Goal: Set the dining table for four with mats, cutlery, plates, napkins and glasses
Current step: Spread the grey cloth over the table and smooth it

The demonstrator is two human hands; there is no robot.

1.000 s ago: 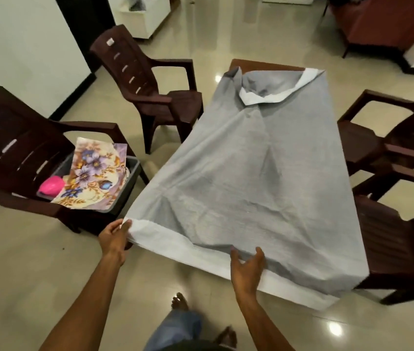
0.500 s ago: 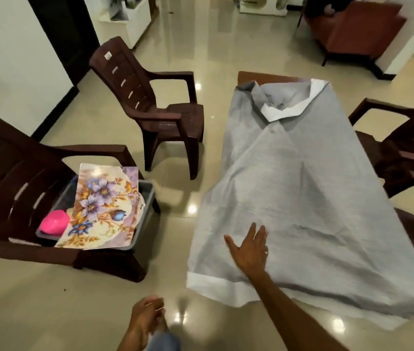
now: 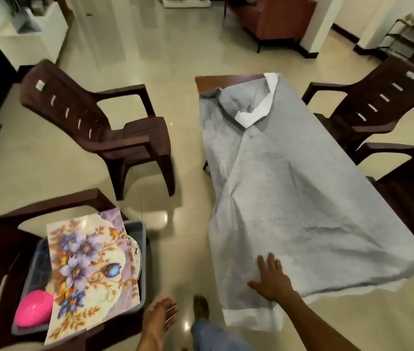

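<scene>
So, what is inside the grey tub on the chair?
In the grey tub a flowered mat lies on top, with a pink bowl beside it and a plate rim showing. Whatever lies under the mat is covered.

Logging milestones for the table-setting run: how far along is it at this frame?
Very early. Done: the grey tablecloth is on the table, though its far end is folded back and wrinkled. In hand: the right hand lies flat on the near end; the left hand holds nothing. Left: everything. The floral mat sits in the grey bin on a chair; no settings laid.
</scene>
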